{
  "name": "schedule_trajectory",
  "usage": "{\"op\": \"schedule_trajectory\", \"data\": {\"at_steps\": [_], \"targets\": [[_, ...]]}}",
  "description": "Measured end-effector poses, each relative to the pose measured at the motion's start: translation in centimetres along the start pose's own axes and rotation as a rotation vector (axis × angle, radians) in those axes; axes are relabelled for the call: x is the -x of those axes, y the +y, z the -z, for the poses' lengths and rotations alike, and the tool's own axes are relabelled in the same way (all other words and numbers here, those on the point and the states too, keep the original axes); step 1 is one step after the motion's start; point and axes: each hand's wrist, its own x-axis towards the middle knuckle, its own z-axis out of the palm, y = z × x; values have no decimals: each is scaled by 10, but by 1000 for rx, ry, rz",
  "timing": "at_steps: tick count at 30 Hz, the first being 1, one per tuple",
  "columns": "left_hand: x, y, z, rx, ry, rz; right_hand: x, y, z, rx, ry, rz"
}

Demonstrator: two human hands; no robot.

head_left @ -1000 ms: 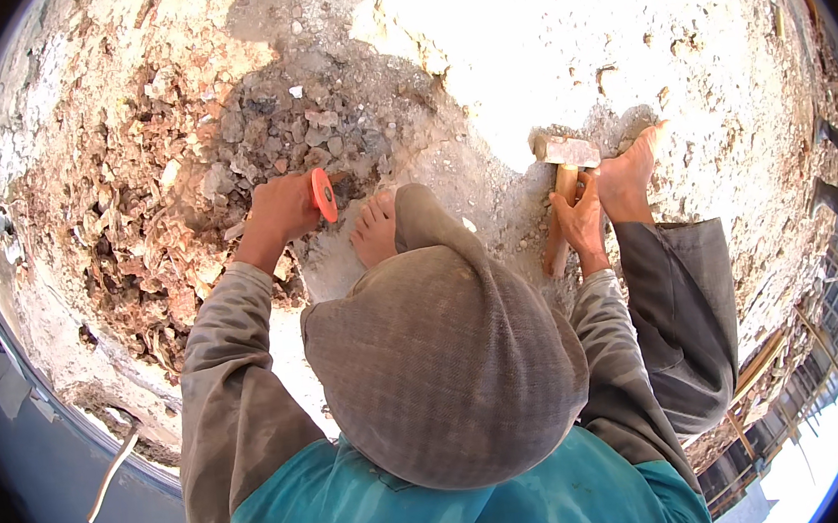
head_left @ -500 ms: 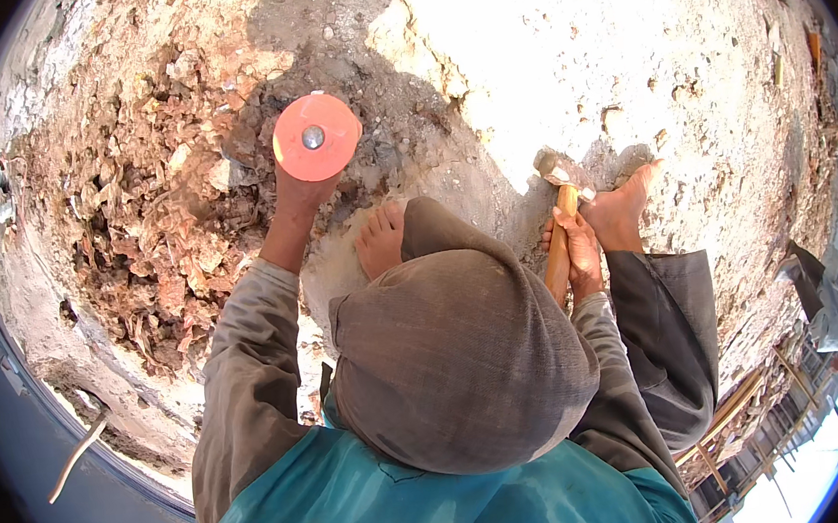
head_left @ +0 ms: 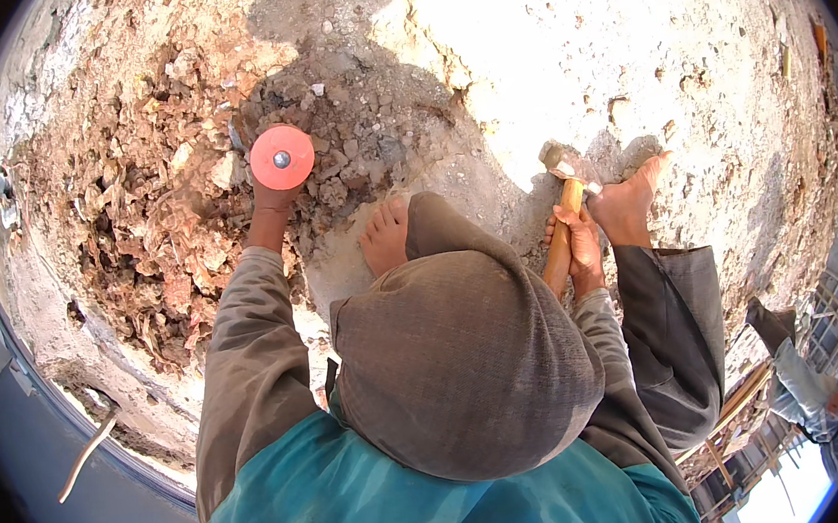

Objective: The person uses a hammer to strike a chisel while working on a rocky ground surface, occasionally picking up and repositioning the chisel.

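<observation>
Rubble is worked barefoot, with an orange disc (head_left: 281, 157) raised in the left hand (head_left: 272, 197) and a hammer (head_left: 562, 211) gripped in the right hand (head_left: 580, 243).

The disc, with a small metal centre, is held face-up above the heap of broken stone (head_left: 151, 220); the left fingers are hidden behind it, so only a grasp from below can be made out. The right hand is clenched round the wooden handle, whose lower end is covered by a knee; the hammer head rests low, just beside the right foot (head_left: 630, 201). The left foot (head_left: 385, 235) is partly hidden by the hat (head_left: 462, 357), which blocks the middle of the view. Bright glare washes out the pale ground (head_left: 559, 40).
</observation>
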Motion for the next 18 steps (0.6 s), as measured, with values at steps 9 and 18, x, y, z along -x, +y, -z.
{"op": "schedule_trajectory", "data": {"at_steps": [9,18], "targets": [[-39,77,-121,389,204,-135,-1,1,-6,-141,-49,-51],[-44,14,-81,-206,117,-38,-4,2,-2,-206,0,-82]]}}
